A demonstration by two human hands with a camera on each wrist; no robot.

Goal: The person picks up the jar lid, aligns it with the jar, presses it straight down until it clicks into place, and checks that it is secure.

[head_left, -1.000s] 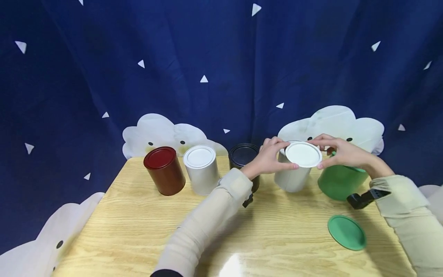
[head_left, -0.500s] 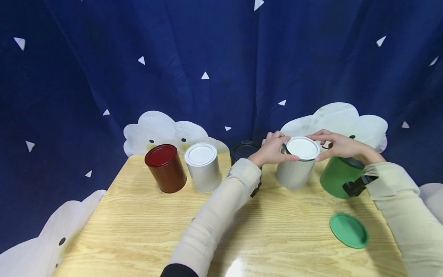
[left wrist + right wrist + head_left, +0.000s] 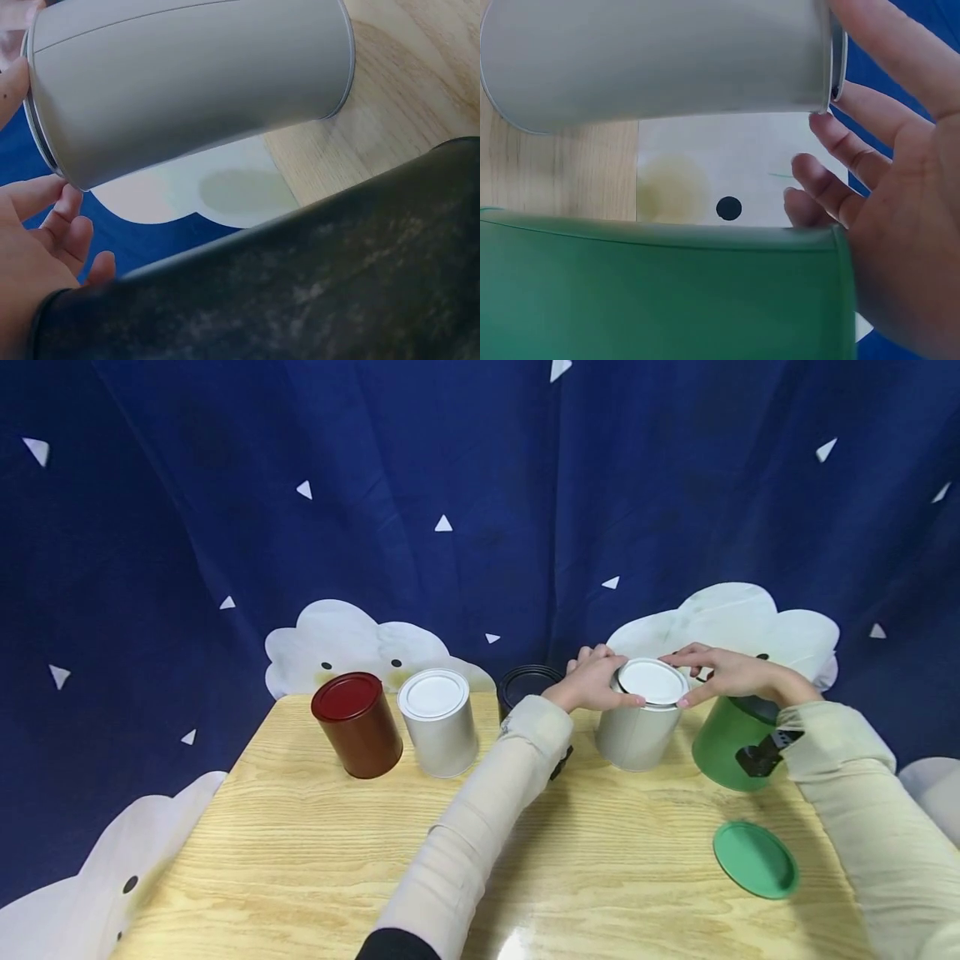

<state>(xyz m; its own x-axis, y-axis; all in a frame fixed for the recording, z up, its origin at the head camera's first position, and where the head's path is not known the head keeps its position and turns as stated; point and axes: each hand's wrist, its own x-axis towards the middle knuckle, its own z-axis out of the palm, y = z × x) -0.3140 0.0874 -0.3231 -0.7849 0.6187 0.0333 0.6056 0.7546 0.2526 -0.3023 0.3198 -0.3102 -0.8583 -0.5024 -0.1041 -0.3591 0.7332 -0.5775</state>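
A white round lid (image 3: 652, 681) sits on the mouth of a white can (image 3: 636, 739), with a thin gap under part of its rim. My left hand (image 3: 594, 681) holds the lid's left edge between thumb and fingers. At the right edge, my right hand (image 3: 738, 677) grips the rim the same way. The left wrist view shows the can's side (image 3: 187, 82) and my left fingers at its top. In the right wrist view, the green can (image 3: 660, 292) stands beside the white can (image 3: 660, 60), below my right palm.
A green lid (image 3: 756, 860) lies on the wooden table (image 3: 315, 860), in front of the uncovered green can (image 3: 723, 752). Left of my hands stand a black can (image 3: 525, 683), a lidded white can (image 3: 441, 735) and a dark red can (image 3: 363, 735). A blue curtain (image 3: 375, 468) hangs behind.
Both hands have lowered the white lid from a tilted position above the white can onto its mouth. In the last half second they have barely moved.
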